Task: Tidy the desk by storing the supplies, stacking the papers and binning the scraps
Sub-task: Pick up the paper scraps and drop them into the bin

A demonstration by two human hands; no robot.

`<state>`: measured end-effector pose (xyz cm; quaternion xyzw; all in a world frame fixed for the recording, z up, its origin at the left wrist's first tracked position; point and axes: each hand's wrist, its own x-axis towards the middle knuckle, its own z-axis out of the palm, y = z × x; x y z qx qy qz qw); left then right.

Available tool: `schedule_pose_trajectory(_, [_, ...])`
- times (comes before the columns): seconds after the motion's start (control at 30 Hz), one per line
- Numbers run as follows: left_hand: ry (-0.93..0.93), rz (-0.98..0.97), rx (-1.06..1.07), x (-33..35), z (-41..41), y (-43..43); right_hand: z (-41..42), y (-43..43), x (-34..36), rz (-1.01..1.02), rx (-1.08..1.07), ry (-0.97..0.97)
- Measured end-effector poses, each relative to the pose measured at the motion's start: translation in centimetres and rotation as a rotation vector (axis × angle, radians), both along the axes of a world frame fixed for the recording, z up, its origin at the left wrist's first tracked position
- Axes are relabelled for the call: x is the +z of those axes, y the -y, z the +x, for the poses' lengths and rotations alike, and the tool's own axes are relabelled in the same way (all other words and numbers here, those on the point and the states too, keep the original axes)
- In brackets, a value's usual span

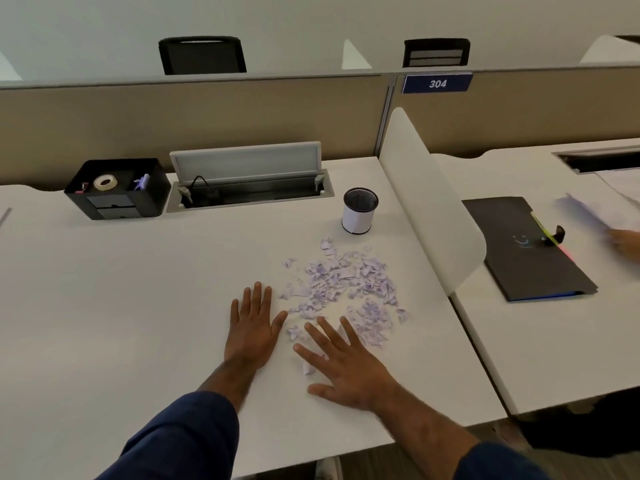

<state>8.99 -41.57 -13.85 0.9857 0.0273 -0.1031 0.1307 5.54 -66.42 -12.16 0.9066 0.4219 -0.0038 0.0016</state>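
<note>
Scraps [346, 289] lie strewn on the desk [138, 289] just ahead of the flat, splayed, empty right hand [346, 368], a few under its fingers, and off the thumb side of the equally flat, empty left hand [252, 330], so the right is nearer.

Well beyond the hands, two black mesh-backed chairs [202, 55] stand behind the beige partition [207, 116]; a blue "304" sign [437, 83] hangs farther right.

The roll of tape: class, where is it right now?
In the head view, the roll of tape sits inside the black organiser at the desk's far left, left of the open cable tray.
</note>
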Motion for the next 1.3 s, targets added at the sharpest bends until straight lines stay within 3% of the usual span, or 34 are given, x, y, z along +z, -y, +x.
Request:
schedule_pose_trajectory(0.1, [0.005, 0.017, -0.005, -0.1, 0.2, 0.0, 0.5, 0.3, -1.2, -0.018, 0.015, -0.013])
schedule_pose_trajectory(0.3, [0.0, 0.04, 0.003, -0.1, 1.3, 0.3, 4.2, 2.9, -0.3, -0.035, -0.257, -0.095])
schedule_pose_trajectory(0.47, [0.008, 0.037, 0.008, -0.4, 2.0, 0.3, 6.8, 6.1, 1.4, 0.117, -0.647, -0.046])
schedule_pose_trajectory(0.63, [0.026, 0.034, 0.002, -0.6, 2.3, 0.3, 7.5, 7.1, 2.4, 0.08, -1.025, -0.111])
schedule_pose_trajectory(0.9, [0.05, 0.038, -0.002, -0.8, 2.5, 0.2, 6.9, 4.4, 2.7, 0.156, -0.799, -0.243])
schedule_pose_trajectory(1.07, [0.062, 0.027, 0.001, -1.0, 2.6, 0.1, 6.7, 4.1, 3.7, 0.021, -0.75, -0.397])
schedule_pose_trajectory(1.3, [0.076, 0.012, 0.0, -0.8, 2.4, 0.1, 7.3, 1.9, 4.0, -0.031, -0.64, -0.334])
